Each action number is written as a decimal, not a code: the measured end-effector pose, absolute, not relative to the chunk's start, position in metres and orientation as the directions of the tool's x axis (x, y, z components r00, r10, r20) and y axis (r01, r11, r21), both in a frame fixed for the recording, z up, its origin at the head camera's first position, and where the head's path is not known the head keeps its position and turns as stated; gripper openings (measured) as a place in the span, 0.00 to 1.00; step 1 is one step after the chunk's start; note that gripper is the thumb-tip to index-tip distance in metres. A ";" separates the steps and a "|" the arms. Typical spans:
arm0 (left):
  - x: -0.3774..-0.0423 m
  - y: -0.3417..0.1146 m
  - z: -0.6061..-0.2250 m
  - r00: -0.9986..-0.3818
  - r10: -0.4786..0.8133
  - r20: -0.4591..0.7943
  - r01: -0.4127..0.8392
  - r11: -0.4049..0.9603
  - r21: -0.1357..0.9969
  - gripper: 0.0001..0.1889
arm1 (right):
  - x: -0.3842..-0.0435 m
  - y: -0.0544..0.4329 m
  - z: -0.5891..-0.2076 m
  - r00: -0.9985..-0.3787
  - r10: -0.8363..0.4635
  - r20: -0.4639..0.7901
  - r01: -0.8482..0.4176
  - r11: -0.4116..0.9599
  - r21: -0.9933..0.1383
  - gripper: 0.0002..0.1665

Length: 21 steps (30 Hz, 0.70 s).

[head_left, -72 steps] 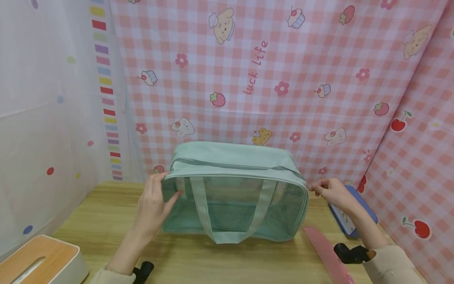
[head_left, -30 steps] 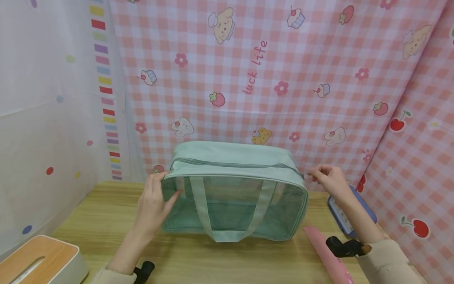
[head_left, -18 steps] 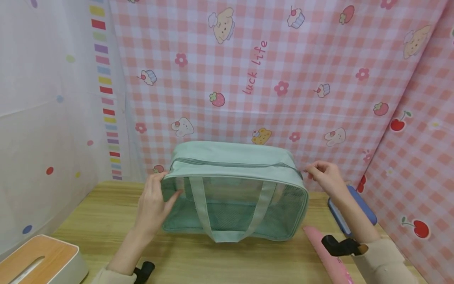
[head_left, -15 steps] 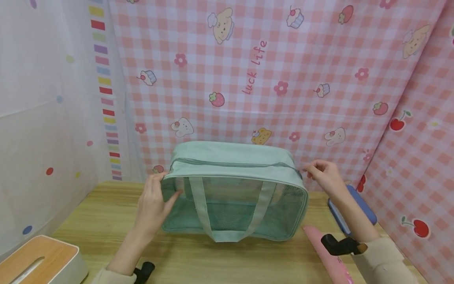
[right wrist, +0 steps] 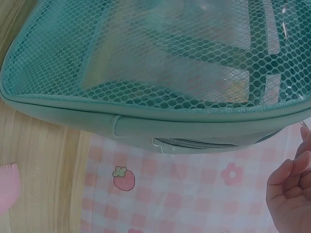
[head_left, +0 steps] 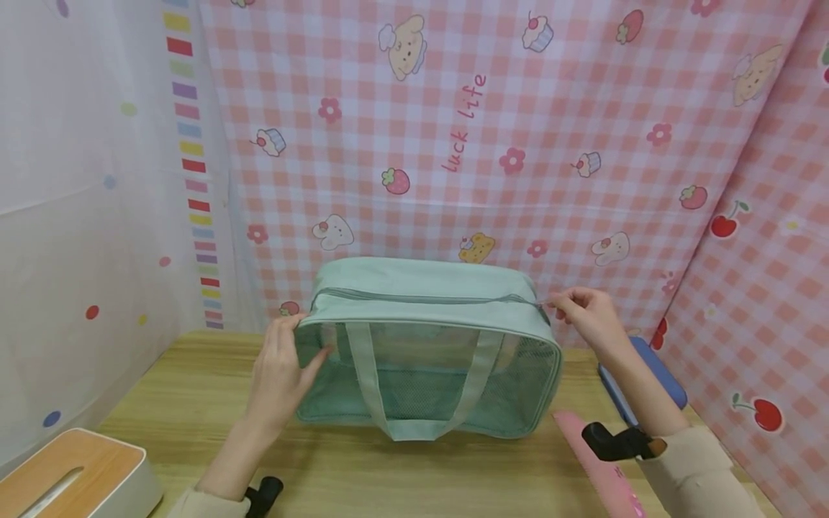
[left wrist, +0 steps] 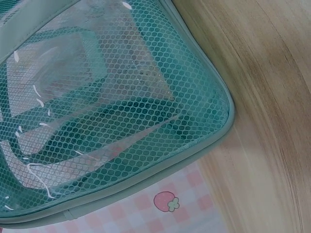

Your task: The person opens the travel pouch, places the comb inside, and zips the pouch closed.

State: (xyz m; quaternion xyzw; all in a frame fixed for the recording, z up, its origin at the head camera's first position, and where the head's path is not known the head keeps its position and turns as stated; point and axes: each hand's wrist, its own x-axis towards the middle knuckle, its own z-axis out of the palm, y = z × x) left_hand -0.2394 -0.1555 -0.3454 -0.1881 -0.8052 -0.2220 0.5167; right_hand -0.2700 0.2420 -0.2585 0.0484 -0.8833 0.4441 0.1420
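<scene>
A mint-green bag with mesh see-through sides stands upright on the table, its front strap handle hanging down. My left hand holds the bag's upper left corner, thumb on the front panel and fingers along the side. At the upper right end, my right hand pinches the zipper pull in its fingertips. A grey zipper runs along the bag's top; a narrow gap shows near its right end. Neither hand shows in the left wrist view, which looks at the mesh side.
A tissue box with a wooden lid sits at the front left. A pink comb-like strip with a toothed edge lies right of the bag. Behind my right forearm is a blue case. A checked cloth hangs close behind the bag.
My right hand has moved up and left along the bag's right end, pinching the zipper pull. The left hand and the bag have hardly moved.
</scene>
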 end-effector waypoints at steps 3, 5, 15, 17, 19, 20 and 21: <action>-0.240 -0.156 -0.346 -0.395 0.074 0.916 0.533 0.830 0.163 0.34 | -0.270 0.241 -0.258 -0.955 0.036 0.293 -0.216 0.594 -0.775 0.18; -0.240 -0.156 -0.346 -0.393 0.074 0.917 0.536 0.828 0.163 0.34 | -0.271 0.241 -0.258 -0.956 0.034 0.290 -0.215 0.589 -0.779 0.17; -0.240 -0.156 -0.346 -0.387 0.080 0.919 0.539 0.828 0.155 0.34 | -0.270 0.236 -0.254 -0.958 0.033 0.285 -0.211 0.592 -0.778 0.19; -0.240 -0.156 -0.347 -0.385 0.082 0.919 0.538 0.829 0.151 0.35 | -0.270 0.236 -0.253 -0.958 0.023 0.285 -0.219 0.580 -0.785 0.20; -0.240 -0.156 -0.347 -0.382 0.085 0.920 0.536 0.831 0.146 0.35 | -0.270 0.235 -0.252 -0.958 0.015 0.287 -0.227 0.570 -0.790 0.20; -0.240 -0.156 -0.347 -0.382 0.085 0.920 0.538 0.830 0.146 0.35 | -0.271 0.234 -0.252 -0.958 0.011 0.288 -0.232 0.563 -0.793 0.20; -0.240 -0.156 -0.347 -0.382 0.085 0.920 0.538 0.830 0.146 0.35 | -0.271 0.234 -0.252 -0.957 0.009 0.290 -0.236 0.558 -0.796 0.21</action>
